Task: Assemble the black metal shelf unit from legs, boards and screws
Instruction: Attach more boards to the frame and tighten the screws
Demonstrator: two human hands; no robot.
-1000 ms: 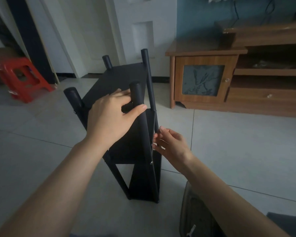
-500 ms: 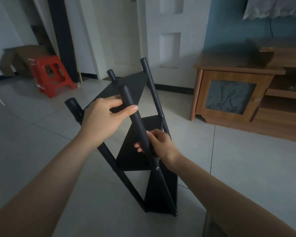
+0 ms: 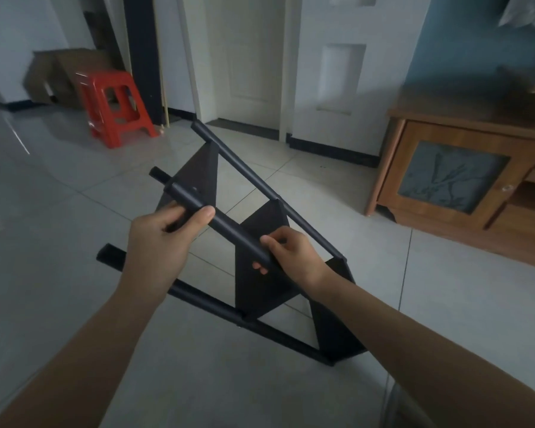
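Shelf (image 3: 261,273) matt black metal, stool (image 3: 115,106) glossy red plastic, cabinet (image 3: 445,180) varnished wood, floor (image 3: 445,304) glossy tile.

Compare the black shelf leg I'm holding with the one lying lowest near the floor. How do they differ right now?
The held leg is gripped by both the left hand and the right hand; the low leg has no hand on it. The held leg slants high across the boards, the low one runs near the floor tiles. Both are black round tubes, tilted the same way.
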